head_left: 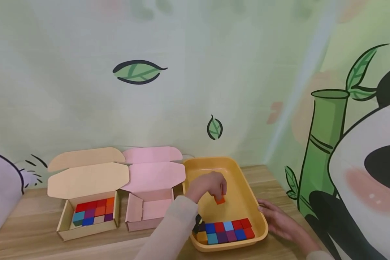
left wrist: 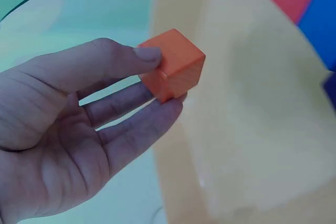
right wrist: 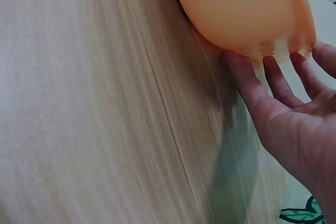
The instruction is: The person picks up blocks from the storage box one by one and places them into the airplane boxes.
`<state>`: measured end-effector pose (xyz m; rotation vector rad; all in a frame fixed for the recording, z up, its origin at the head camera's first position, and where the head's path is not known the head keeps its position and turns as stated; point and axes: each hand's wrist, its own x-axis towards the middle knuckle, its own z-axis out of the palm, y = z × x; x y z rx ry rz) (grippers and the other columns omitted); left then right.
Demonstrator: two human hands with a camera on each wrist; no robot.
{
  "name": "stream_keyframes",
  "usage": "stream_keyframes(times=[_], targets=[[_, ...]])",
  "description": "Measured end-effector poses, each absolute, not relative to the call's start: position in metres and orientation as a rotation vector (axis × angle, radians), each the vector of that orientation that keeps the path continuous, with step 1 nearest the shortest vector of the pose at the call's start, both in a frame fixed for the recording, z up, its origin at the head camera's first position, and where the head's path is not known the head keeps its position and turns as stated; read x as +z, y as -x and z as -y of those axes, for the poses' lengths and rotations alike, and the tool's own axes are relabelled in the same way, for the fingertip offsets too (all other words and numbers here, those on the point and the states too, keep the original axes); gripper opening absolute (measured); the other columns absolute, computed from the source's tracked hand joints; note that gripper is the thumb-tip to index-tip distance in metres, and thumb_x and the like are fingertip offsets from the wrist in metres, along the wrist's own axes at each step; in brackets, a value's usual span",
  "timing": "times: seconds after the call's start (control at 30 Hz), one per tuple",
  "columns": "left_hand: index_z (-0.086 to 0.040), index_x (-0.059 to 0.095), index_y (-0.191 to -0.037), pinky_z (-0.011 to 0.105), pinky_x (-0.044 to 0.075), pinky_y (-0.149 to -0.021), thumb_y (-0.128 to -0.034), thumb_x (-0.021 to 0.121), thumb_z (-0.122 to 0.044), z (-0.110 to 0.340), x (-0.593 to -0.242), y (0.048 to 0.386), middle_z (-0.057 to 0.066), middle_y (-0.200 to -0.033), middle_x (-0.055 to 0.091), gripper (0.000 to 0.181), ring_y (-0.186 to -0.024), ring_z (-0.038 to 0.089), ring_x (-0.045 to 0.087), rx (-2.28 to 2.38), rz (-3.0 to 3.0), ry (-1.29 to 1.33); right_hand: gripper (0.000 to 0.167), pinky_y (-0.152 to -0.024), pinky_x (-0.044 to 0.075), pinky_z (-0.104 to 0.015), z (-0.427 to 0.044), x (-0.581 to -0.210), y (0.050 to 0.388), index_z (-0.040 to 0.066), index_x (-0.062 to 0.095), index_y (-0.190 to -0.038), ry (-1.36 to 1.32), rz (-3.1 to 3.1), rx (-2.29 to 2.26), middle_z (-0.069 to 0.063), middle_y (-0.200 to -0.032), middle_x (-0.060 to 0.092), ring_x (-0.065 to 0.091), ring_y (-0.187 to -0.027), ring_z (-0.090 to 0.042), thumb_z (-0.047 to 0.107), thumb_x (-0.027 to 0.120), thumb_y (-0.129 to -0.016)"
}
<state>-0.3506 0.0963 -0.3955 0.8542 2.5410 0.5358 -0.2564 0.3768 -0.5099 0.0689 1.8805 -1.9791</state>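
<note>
My left hand [head_left: 211,185] reaches over the yellow tray [head_left: 243,184] and pinches an orange cube [left wrist: 176,64] between thumb and fingertips. In the head view the cube shows below the fingers, above the bare middle of the tray. Two rows of coloured cubes [head_left: 228,226] lie along the tray's near end, partly hidden at the left by the left wrist. At the tray's right side, my right hand [head_left: 281,221] touches the outer wall with its fingertips. Those fingers are nearly straight in the right wrist view.
Left of the tray stands an open pink box [head_left: 151,209] with its lid raised. Farther left, an open tan box [head_left: 60,220] holds several coloured cubes [head_left: 94,211]. All stand on a wooden table [head_left: 29,224] against a printed backdrop [head_left: 182,94].
</note>
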Motion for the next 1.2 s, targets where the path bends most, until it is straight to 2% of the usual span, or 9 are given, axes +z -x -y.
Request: stream_keyframes(times=[0.13, 0.33, 0.63, 0.73, 0.93, 1.2], targets=[[-0.013, 0.073, -0.091, 0.025, 0.052, -0.073, -0.0812, 0.083, -0.006, -0.087, -0.381, 0.350, -0.003, -0.088, 0.065, 0.016, -0.080, 0.015, 0.058, 0.714, -2.556, -0.908, 0.066, -0.099, 0.051, -0.050, -0.377, -0.510, 0.258, 0.001, 0.017, -0.157, -0.068, -1.873, -1.977, -0.021, -0.148, 0.044, 0.057, -0.125, -0.027, 0.030, 0.051, -0.107], [-0.011, 0.075, -0.097, 0.027, 0.054, -0.076, -0.0836, 0.081, -0.006, -0.068, -0.367, 0.349, 0.000, -0.094, 0.069, 0.016, -0.084, 0.017, 0.062, 0.990, -2.545, -0.925, 0.065, -0.099, 0.052, -0.050, -0.380, -0.508, 0.260, 0.002, 0.019, -0.157, -0.072, -1.878, -1.970, -0.021, -0.148, 0.044, 0.057, -0.124, -0.027, 0.031, 0.051, -0.107], [-0.010, 0.077, -0.102, 0.033, 0.058, -0.079, -0.0837, 0.079, -0.003, -0.031, -0.375, 0.340, 0.001, -0.099, 0.071, 0.020, -0.090, 0.022, 0.065, 1.357, -2.504, -0.856, 0.068, -0.099, 0.051, -0.051, -0.380, -0.509, 0.259, -0.001, 0.015, -0.157, -0.050, -1.862, -1.974, -0.019, -0.145, 0.049, 0.058, -0.124, -0.027, 0.030, 0.050, -0.107], [-0.008, 0.077, -0.103, 0.034, 0.058, -0.078, -0.0832, 0.078, -0.001, -0.015, -0.374, 0.334, 0.004, -0.101, 0.071, 0.021, -0.091, 0.024, 0.066, 1.413, -2.535, -0.847, 0.068, -0.099, 0.052, -0.050, -0.381, -0.511, 0.259, -0.001, 0.014, -0.157, -0.050, -1.853, -1.983, -0.017, -0.143, 0.051, 0.058, -0.123, -0.027, 0.030, 0.050, -0.107], [-0.008, 0.078, -0.103, 0.034, 0.060, -0.076, -0.0811, 0.077, 0.001, 0.022, -0.374, 0.326, 0.005, -0.100, 0.072, 0.024, -0.092, 0.024, 0.067, 1.466, -2.640, -0.735, 0.070, -0.099, 0.051, -0.052, -0.381, -0.510, 0.258, 0.000, 0.014, -0.158, -0.065, -1.850, -1.983, -0.022, -0.148, 0.046, 0.057, -0.125, -0.029, 0.031, 0.051, -0.107], [-0.005, 0.076, -0.104, 0.036, 0.060, -0.075, -0.0818, 0.074, 0.003, 0.087, -0.378, 0.310, 0.007, -0.098, 0.073, 0.023, -0.091, 0.026, 0.069, 1.350, -2.787, -0.629, 0.070, -0.099, 0.051, -0.051, -0.380, -0.510, 0.257, -0.001, 0.014, -0.158, -0.066, -1.854, -1.981, -0.023, -0.149, 0.045, 0.057, -0.125, -0.028, 0.031, 0.051, -0.107]])
